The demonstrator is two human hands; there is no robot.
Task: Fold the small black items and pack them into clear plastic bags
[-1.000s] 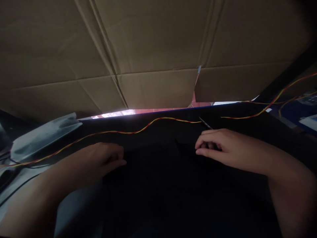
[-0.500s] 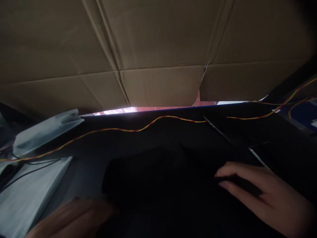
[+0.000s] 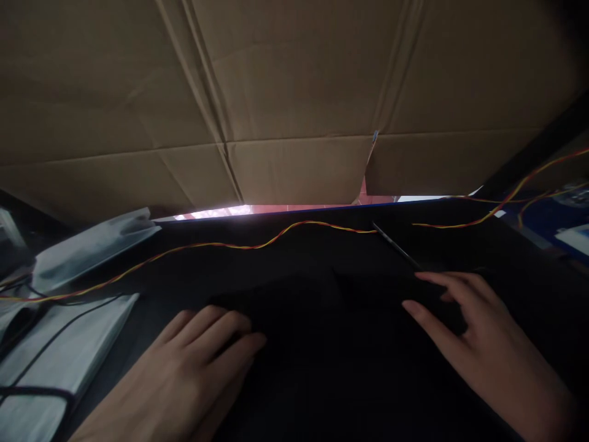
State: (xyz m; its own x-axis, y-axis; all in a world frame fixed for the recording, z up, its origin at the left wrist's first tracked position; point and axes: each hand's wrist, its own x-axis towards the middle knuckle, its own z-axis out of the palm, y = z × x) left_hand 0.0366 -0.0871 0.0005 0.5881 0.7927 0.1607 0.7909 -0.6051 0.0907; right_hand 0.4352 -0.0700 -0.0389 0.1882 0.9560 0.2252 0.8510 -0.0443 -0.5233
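our left hand (image 3: pixel 193 368) and right hand (image 3: pixel 478 334) lay flat, fingers spread, holding nothing, on a black cloth (image 3: pixel 322 331) lying lengthwise left to right, its edges lost in darkness.

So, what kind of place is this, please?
Probably a makeshift electronics or assembly workbench: a red-and-yellow twisted wire runs across a dark work surface, flattened cardboard screens the back, and grey plastic bags lie at the left.

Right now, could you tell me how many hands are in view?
2: the left hand lies flat on the dark cloth at lower left; the right hand rests on it at right. No others show.
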